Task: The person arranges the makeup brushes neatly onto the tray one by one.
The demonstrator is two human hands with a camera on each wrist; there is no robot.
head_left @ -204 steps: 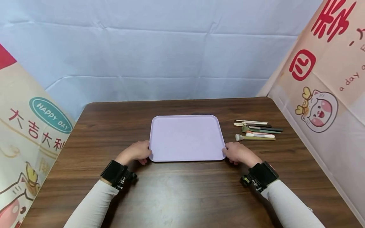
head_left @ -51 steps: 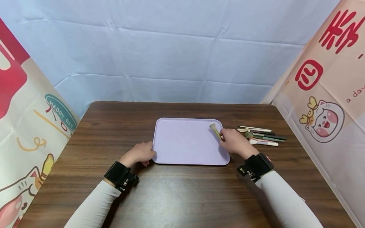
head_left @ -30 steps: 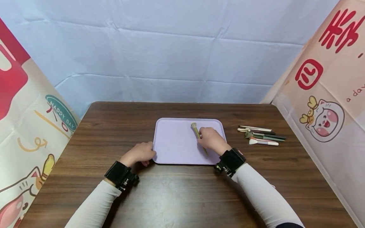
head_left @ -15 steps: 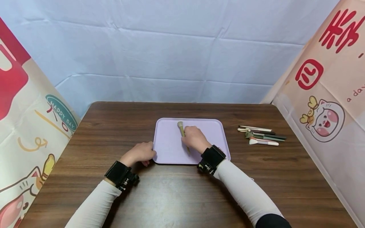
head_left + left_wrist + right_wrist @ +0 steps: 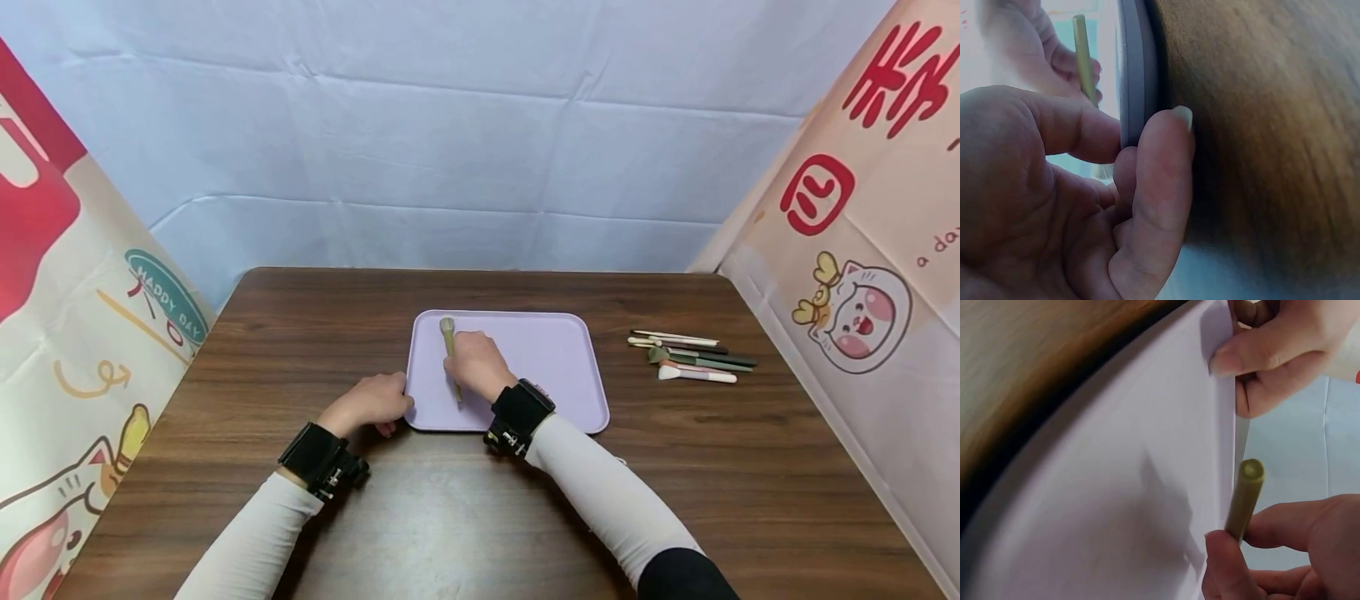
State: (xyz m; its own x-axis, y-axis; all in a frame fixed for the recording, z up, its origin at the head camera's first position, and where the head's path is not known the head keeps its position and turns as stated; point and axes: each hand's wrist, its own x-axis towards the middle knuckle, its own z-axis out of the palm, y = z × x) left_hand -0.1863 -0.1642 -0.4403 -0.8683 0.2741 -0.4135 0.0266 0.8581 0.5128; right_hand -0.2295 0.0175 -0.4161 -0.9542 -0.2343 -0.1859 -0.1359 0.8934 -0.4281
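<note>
A pale purple tray lies on the brown wooden table. My left hand grips its left edge near the front corner; in the right wrist view the thumb of that left hand laps over the rim. Above the tray's left part, my right hand pinches an olive-handled makeup brush between thumb and fingers. Its pale bristles point toward the far edge, and the handle end toward me. In the left wrist view, the brush handle shows beyond the left hand.
Several makeup brushes and slim applicators lie in a loose group on the table, right of the tray. A pale blue cloth hangs behind the table, and printed cloths flank both sides.
My right hand picked up the olive brush from the group and carried it leftward over the tray, turning it to point away from me. My left hand stays on the tray's edge.
</note>
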